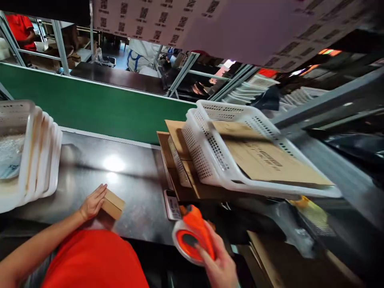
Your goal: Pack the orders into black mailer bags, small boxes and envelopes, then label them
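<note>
On the metal table, my left hand (93, 203) holds a small brown cardboard box (113, 204) by its left side. Its fingers lie together along the top edge, and the thumb is hidden. Closed round an orange tape dispenser (200, 228), my right hand (221, 260) hovers off the table's front edge, slightly blurred by motion. A roll of tape (179, 240) sits in the dispenser. Just beyond it, a phone (172, 205) lies at the table's right edge, close to flattened cardboard (175, 162).
White baskets (201, 148) hold flat cardboard (264, 154) on the right. More white tubs (45, 160) are stacked at the left. Behind the table (132, 168) runs a green conveyor belt (99, 106). Sheets of printed codes (162, 20) hang overhead. A person in red (21, 32) is far left.
</note>
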A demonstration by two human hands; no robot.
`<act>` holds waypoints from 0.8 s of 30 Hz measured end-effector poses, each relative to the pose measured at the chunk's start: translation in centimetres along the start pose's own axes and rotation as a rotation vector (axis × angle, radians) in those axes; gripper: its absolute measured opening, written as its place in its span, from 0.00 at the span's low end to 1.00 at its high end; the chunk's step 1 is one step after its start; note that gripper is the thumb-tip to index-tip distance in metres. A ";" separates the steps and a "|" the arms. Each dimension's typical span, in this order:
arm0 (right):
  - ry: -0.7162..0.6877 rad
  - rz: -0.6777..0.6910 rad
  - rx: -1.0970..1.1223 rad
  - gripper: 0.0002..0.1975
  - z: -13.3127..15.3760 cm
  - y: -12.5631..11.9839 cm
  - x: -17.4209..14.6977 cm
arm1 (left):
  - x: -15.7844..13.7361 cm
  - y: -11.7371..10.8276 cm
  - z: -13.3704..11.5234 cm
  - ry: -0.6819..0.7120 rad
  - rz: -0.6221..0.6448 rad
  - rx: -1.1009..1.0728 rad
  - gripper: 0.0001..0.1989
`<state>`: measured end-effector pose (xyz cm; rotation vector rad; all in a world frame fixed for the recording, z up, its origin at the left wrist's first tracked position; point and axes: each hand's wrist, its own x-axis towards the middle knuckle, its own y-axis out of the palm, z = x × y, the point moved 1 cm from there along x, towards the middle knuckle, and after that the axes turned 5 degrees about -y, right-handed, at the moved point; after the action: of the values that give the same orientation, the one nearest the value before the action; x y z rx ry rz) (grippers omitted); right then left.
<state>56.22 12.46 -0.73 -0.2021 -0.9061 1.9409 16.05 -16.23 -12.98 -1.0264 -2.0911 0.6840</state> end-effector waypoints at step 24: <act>-0.804 0.458 -0.062 0.45 12.1 19.0 0.6 | 1.4 -3.6 -7.8 -1.137 0.066 -1.320 0.28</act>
<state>36.93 1.57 -4.65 0.4063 -1.5374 2.4658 19.81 -15.84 -5.18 -1.5346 -3.6712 -0.3950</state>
